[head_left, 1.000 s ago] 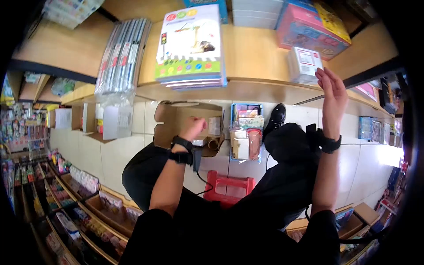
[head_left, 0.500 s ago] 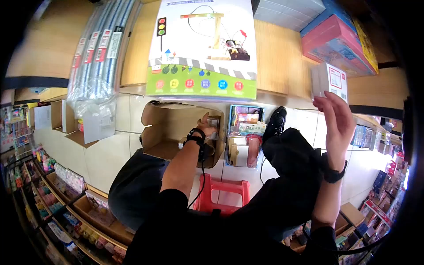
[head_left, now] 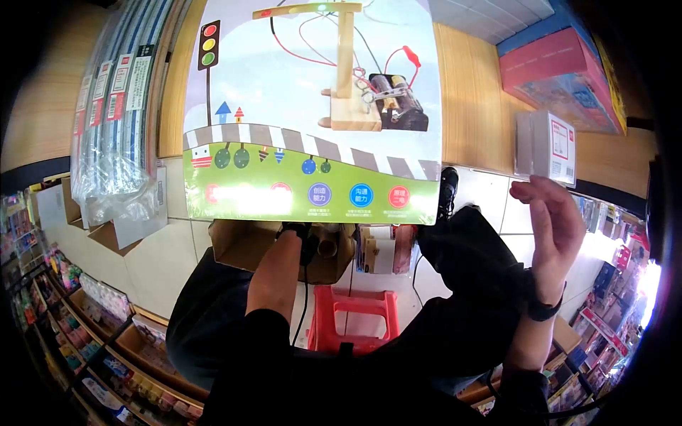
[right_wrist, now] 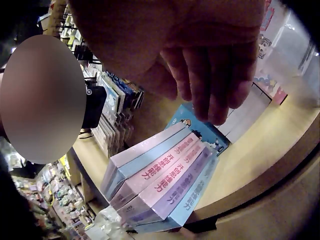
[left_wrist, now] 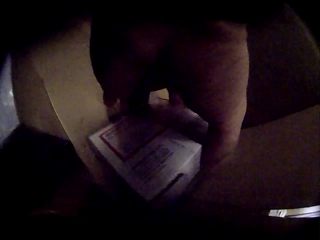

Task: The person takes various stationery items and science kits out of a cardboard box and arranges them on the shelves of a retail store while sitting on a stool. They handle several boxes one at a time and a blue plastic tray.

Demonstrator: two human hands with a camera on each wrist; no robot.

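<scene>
My left hand [left_wrist: 170, 70] reaches down inside a cardboard carton [head_left: 234, 248], its fingers around the far end and right side of a white box [left_wrist: 145, 155] with a red-framed label. That view is dark, and in the head view the stack of picture boxes [head_left: 312, 163] hides the fingers. My right hand [head_left: 558, 231] is raised at the shelf front, just below white boxes [head_left: 561, 149] with a red label; its fingers are loosely bent and hold nothing. In the right wrist view the hand [right_wrist: 200, 60] hangs above the stack's pink and blue sides [right_wrist: 165, 175].
Long plastic-wrapped packs [head_left: 117, 113] lie on the shelf's left, a pink box [head_left: 554, 78] at its back right. Below are a tray of packets [head_left: 383, 248], a red stool [head_left: 355, 319] and display bins [head_left: 92, 341]. A person [right_wrist: 45, 100] appears in the right wrist view.
My left hand has gone down into the carton. The head view has moved closer to the shelf, and the picture boxes now cover part of the carton. My right hand stays near the white boxes.
</scene>
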